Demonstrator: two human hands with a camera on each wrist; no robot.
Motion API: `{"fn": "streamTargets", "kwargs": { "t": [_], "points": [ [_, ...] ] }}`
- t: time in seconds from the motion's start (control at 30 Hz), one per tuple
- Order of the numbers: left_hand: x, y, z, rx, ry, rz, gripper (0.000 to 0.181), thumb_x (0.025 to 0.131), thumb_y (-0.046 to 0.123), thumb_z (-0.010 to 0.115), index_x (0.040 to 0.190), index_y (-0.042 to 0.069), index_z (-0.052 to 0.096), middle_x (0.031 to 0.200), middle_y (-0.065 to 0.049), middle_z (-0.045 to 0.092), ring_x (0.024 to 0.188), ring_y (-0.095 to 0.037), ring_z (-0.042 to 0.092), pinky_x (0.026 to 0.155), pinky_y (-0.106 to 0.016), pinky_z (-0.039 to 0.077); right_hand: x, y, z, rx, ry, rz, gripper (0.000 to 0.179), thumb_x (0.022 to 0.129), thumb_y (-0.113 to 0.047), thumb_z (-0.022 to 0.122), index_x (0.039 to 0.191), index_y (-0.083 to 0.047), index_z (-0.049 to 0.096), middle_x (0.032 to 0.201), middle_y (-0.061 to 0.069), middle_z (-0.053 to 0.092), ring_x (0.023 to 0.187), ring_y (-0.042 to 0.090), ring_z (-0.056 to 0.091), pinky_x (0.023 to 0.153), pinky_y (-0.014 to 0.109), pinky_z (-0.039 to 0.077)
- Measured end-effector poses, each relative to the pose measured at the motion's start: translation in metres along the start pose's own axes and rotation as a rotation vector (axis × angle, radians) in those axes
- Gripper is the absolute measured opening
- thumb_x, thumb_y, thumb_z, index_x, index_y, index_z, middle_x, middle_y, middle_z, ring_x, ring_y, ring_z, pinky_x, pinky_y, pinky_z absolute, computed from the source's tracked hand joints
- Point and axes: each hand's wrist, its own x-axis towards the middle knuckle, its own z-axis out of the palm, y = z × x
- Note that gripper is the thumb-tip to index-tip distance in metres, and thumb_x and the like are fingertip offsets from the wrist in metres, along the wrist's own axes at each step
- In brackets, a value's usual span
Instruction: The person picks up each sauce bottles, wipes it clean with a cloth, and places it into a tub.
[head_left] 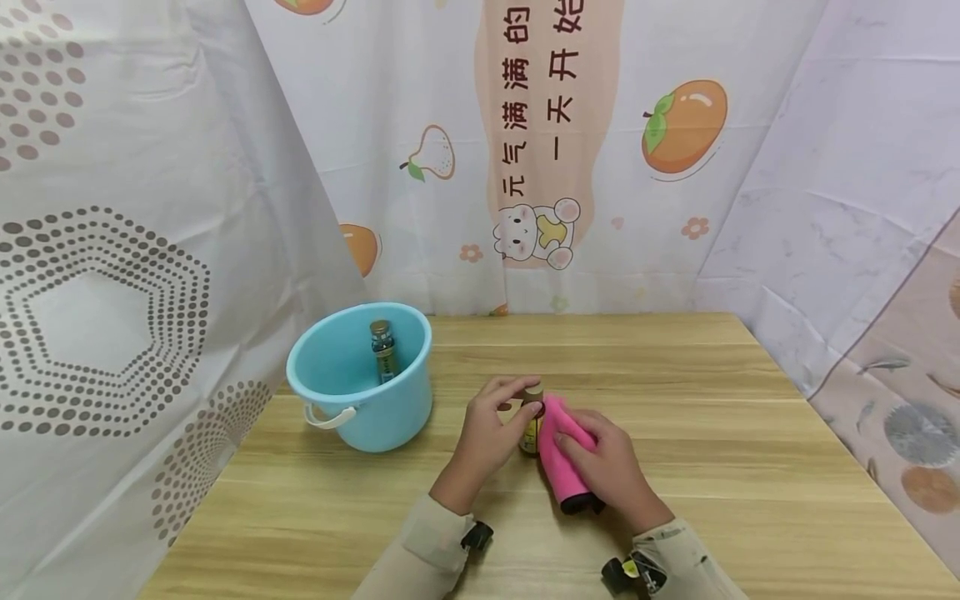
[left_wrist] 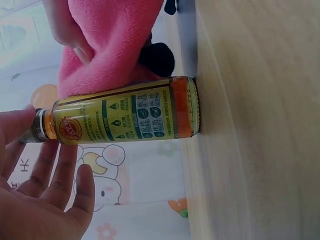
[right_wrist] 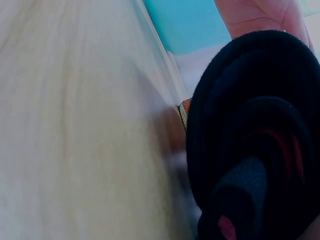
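Observation:
A small glass bottle [head_left: 530, 440] with a yellow label and brownish cap stands upright on the wooden table. My left hand [head_left: 489, 425] pinches it at the neck, just under the cap; the left wrist view shows the thumb and fingers of that hand [left_wrist: 47, 192] around the neck. My right hand [head_left: 609, 458] grips a folded pink plush cloth [head_left: 558, 462] with black trim and holds it against the bottle's right side. In the right wrist view the cloth's black folded edge [right_wrist: 250, 65] fills the right part and hides most of the bottle.
To the left stands a light blue bucket [head_left: 390, 421] with a white handle grip. Another capped bottle [head_left: 385, 354] leans inside it. Patterned curtains [head_left: 450, 100] hang behind the table [head_left: 675, 358] and at both sides.

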Motion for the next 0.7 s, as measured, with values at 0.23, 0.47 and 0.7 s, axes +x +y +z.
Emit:
{"fn": "streamTargets", "kwargs": {
  "t": [0.23,0.47,0.7],
  "points": [
    [-0.0001,-0.002,-0.0003,0.009,0.005,0.035,0.032,0.1,0.028,0.072,0.131,0.037,0.069,0.126,0.014,0.066,0.112,-0.008,0.065,0.094,-0.052,0.055,0.001,0.0019,0.0013,-0.054,-0.044,0.066,0.04,0.093,-0.026,0.078,0.132,-0.019,0.073,0.118,0.003,0.073,0.09,0.014,0.064,0.074,0.026,0.055],
    [0.0005,-0.0012,-0.0014,0.019,-0.001,0.038,0.032,0.1,0.028,0.071,0.131,0.035,0.069,0.127,0.014,0.066,0.112,-0.007,0.066,0.093,-0.05,0.056,0.0015,0.0006,0.0015,-0.088,-0.06,0.076,0.04,0.093,-0.026,0.078,0.133,-0.019,0.072,0.118,0.005,0.073,0.089,0.014,0.063,0.074,0.028,0.054],
    [-0.0001,-0.0007,-0.0031,0.002,-0.01,0.049,0.031,0.1,0.026,0.071,0.131,0.032,0.07,0.127,0.011,0.068,0.11,-0.009,0.068,0.091,-0.047,0.06,-0.0001,-0.0023,0.0021,-0.115,-0.066,0.076,0.041,0.093,-0.025,0.078,0.133,-0.018,0.072,0.121,0.005,0.073,0.091,0.015,0.063,0.077,0.029,0.054]
  ]
}}
